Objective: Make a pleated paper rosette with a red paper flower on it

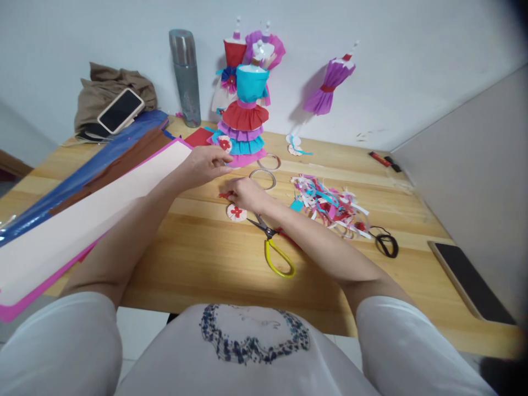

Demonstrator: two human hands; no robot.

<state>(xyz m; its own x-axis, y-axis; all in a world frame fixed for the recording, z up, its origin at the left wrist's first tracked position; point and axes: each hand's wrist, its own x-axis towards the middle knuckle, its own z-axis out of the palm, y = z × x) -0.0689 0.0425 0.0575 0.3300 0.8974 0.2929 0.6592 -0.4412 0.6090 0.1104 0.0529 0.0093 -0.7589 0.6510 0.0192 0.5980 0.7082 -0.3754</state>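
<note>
My left hand (pixel 207 165) hovers beside the lower skirt of a small paper dress figure (pixel 251 118), its fingers bent and slightly apart with nothing visible between them. Close by, my right hand (pixel 244 195) is pinched on a small red piece (pixel 225 195). Just below that hand lies a white round rosette with a red flower (pixel 236 212). Another such rosette (pixel 225 144) is at the figure's left side, above my left hand. Yellow-handled scissors (pixel 270 234) lie open on the table, partly under my right forearm.
Paper scraps (pixel 328 206) are heaped right of centre, near a black band (pixel 385 243) and a tablet (pixel 470 280). Two tape rolls (pixel 263 179) lie behind my right hand. Long paper sheets (pixel 103 214) cover the left; a bottle (pixel 187 82) stands at the back.
</note>
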